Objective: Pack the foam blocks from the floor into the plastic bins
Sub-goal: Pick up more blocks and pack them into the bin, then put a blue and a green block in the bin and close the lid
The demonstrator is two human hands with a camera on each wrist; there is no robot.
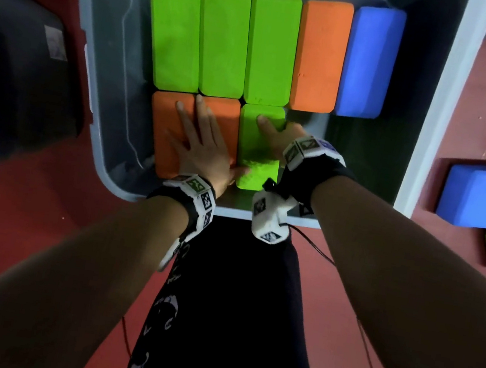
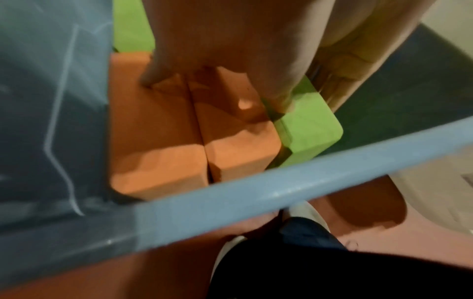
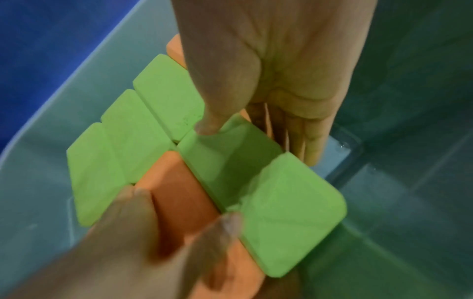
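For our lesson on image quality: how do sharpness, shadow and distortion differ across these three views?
Head view: sharp, dim, bin walls bowed by the wide lens. Left wrist view: motion-blurred, left hand shadowing the orange blocks. Right wrist view: soft, washed-out, right hand blurred.

Bare forearms, no sleeves. Each wrist has a black strap (image 1: pixel 327 177) carrying white blocky camera mounts (image 1: pixel 270 216) with black-and-white square fiducial markers; some marker faces tinted green. Thin black cable (image 1: pixel 370 338) trails from right wrist unit. Black trousers (image 1: pixel 224 323) with a white printed graphic down the left leg.
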